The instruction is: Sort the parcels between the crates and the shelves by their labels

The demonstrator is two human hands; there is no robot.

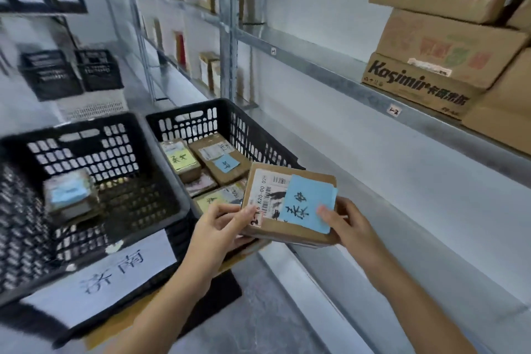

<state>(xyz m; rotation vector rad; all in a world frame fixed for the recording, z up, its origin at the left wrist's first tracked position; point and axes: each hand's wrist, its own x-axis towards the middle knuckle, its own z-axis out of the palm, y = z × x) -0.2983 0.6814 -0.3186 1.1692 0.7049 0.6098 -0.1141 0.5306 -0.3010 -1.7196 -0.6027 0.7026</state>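
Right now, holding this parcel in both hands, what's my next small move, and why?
Probably lower the parcel into the right crate. Its blue note seems to carry the same characters as the notes on parcels already there, while the sign on the left crate reads differently. The left hand and right hand hold it close by that crate.

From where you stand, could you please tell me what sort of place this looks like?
Probably a parcel sorting or storage room: metal shelves with numbered tags hold cardboard boxes, black plastic crates hold labelled parcels, and the nearest parcel carries a shipping label.
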